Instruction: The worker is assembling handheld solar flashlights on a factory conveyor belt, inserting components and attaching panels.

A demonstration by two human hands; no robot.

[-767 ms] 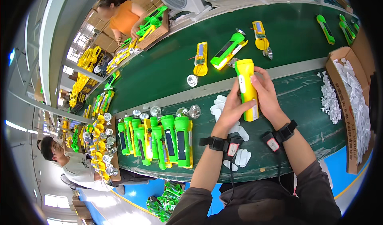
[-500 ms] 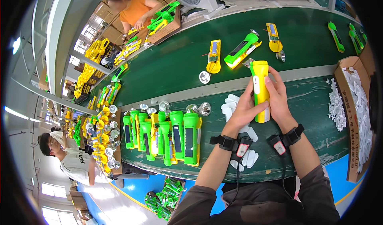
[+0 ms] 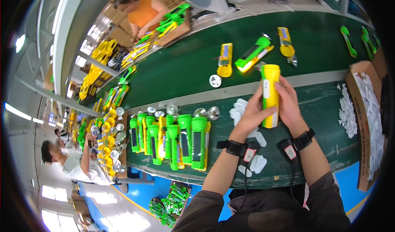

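Over the green table (image 3: 321, 108), we grip one yellow flashlight body (image 3: 270, 94) with left hand (image 3: 252, 116) and right hand (image 3: 290, 102); three flashlights (image 3: 254, 54) lie beyond.

Bare forearms, dark sleeves pushed up past the elbows.
Black strap on each wrist, left hand (image 3: 252, 119) and right hand (image 3: 290, 104) alike, each carrying a small dark module with a red-and-white label; thin black cables trailing from both toward the dark grey top.
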